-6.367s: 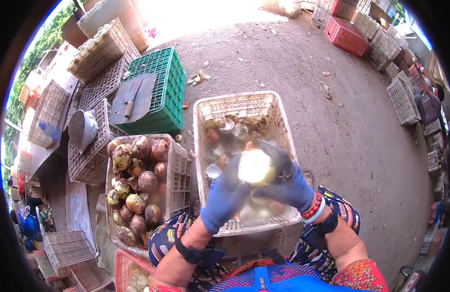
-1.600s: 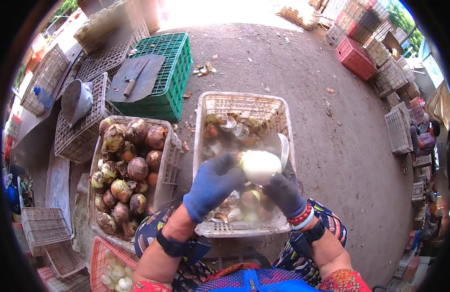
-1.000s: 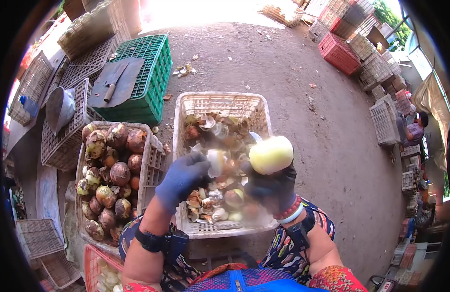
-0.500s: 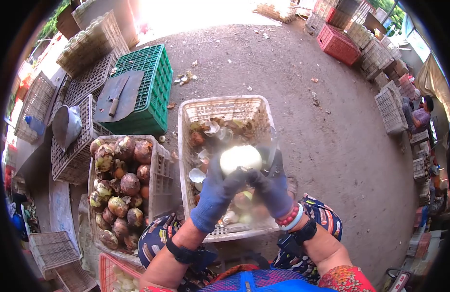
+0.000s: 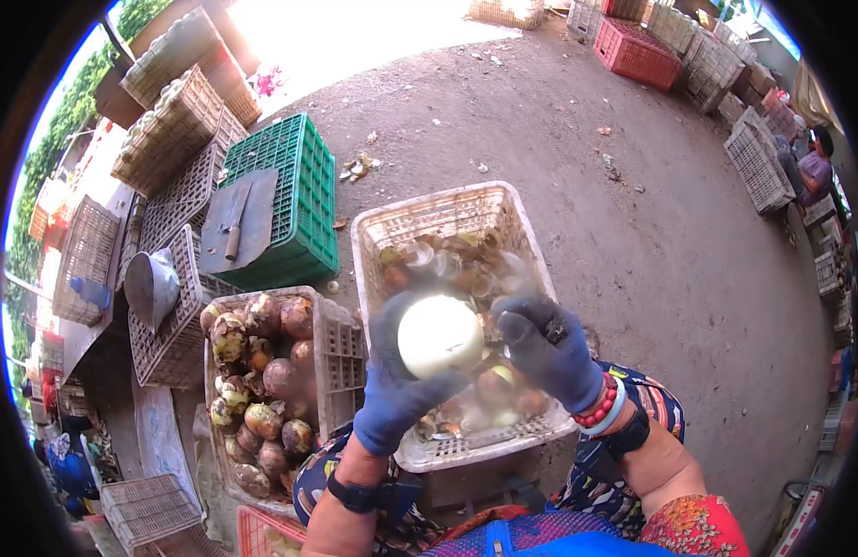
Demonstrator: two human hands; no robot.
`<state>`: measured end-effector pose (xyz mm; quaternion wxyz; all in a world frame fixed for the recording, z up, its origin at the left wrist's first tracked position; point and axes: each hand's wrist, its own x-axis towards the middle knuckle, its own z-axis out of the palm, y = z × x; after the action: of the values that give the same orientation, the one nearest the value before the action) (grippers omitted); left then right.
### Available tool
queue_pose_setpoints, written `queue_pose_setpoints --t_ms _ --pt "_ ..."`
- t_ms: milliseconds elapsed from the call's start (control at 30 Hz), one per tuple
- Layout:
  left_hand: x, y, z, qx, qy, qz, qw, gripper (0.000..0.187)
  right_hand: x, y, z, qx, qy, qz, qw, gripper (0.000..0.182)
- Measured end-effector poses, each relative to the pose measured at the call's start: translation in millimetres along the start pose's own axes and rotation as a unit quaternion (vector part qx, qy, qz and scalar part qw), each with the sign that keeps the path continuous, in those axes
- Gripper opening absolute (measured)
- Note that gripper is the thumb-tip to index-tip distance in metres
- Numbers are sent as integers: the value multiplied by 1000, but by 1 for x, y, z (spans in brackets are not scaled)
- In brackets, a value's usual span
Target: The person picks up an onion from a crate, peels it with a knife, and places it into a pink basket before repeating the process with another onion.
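Onion (image 5: pixel 440 337), peeled and white, is located above the white crate (image 5: pixel 431 201), gripped in the gloved left hand (image 5: pixel 392 382), fingers and thumb wrapped around its side. The gloved right hand (image 5: pixel 550 351) is positioned beside the onion, apart from it, with fingers curled inward; whether they pinch anything cannot be told. Peels (image 5: pixel 438 260) lie inside the white crate. Adjacent, on the left, a second crate (image 5: pixel 341 357) contains unpeeled onions (image 5: pixel 280 379). Behind it, a knife (image 5: pixel 232 243) rests on a dark sheet (image 5: pixel 253 209) atop a green crate (image 5: pixel 310 195).
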<state>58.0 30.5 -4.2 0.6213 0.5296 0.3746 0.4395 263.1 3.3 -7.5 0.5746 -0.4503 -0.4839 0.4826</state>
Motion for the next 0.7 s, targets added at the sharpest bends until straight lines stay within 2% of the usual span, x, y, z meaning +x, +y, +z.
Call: queue_pose_setpoints --t_ms 33,67,167,300,367,400,467,533,567,600,667,700 --pt "-1 -2 1 70 14 38 997 106 0 1 1 -28 -18 -51 998 19" --pt "-1 -4 3 114 20 71 991 104 -6 -2 5 1 -16 -14 1000 21" --pt "-2 -11 9 243 38 173 954 97 -6 -18 6 -137 -78 -111 981 26" --pt "-3 -20 2 274 42 179 944 98 3 -10 -1 -189 -121 -190 956 22" --pt "-3 -26 -2 257 63 171 949 99 7 -8 -12 -194 -45 -93 976 15" --pt "-4 -25 -6 235 62 155 958 97 9 -7 -19 -196 -7 -44 980 12" --pt "-6 -20 -17 189 57 123 973 95 16 -8 -34 -337 38 -34 940 8" --pt "-5 -3 -18 3 36 21 999 92 16 -2 -40 -441 78 -50 893 13" --pt "-5 5 -18 -90 26 -31 995 91 14 1 -38 -409 73 -45 908 13" --pt "-3 8 -16 -209 -20 -46 977 83 13 4 -35 -375 69 -39 923 14" --pt "-9 -5 -19 -289 47 -91 952 85 9 5 -24 -273 42 4 961 17" --pt "-9 -4 -18 -325 49 -113 938 88 8 0 -17 -206 18 41 978 18"
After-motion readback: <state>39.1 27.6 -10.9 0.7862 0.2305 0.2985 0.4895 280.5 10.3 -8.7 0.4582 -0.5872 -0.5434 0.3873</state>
